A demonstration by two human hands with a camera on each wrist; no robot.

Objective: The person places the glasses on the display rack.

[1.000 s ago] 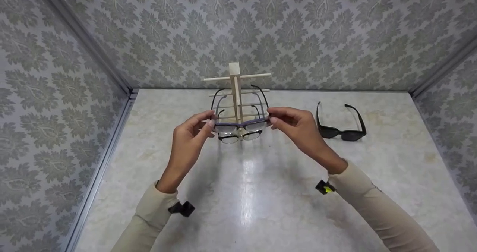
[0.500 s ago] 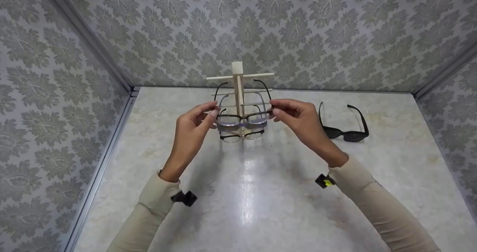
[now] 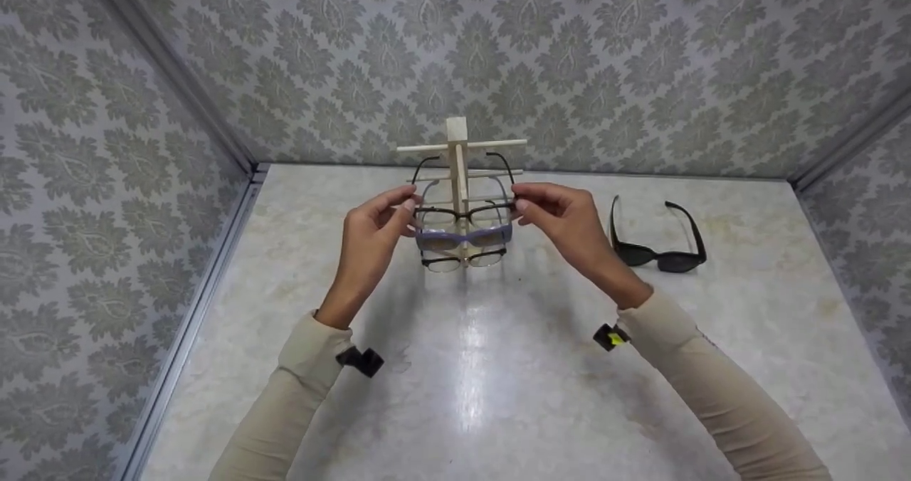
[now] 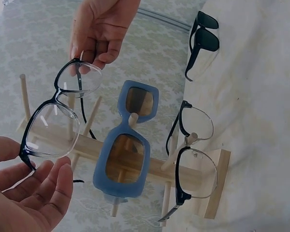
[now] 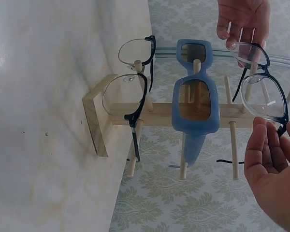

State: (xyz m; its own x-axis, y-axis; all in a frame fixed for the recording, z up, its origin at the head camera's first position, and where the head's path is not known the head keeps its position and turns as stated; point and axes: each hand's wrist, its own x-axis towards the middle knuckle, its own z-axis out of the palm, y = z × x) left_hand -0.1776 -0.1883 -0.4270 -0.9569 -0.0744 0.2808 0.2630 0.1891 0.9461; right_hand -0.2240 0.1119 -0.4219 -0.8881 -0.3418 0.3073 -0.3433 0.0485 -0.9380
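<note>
A pair of eyeglasses (image 3: 443,212) with black upper rims and clear lower rims is held level, lenses facing the person, near the upper pegs of a wooden display stand (image 3: 457,134). My left hand (image 3: 374,242) pinches the left hinge between thumb and fingers. At the opposite hinge, my right hand (image 3: 562,218) pinches likewise. Both temples point back past the post. Just below hang blue-framed sunglasses (image 4: 122,129), resting on the stand's pegs. Lower still, another pair of black-and-clear eyeglasses (image 5: 144,79) sits on the bottom pegs.
Black sunglasses (image 3: 658,259) stand unfolded on the marbled tabletop (image 3: 498,367), right of my right hand. The stand's topmost peg (image 3: 498,143) sticks out both sides behind the held glasses. Patterned walls (image 3: 470,54) enclose the back and sides.
Both hands have raised the black-rimmed eyeglasses from in front of the blue sunglasses to above them and brought them in toward the post. The blue frame now shows fully.
</note>
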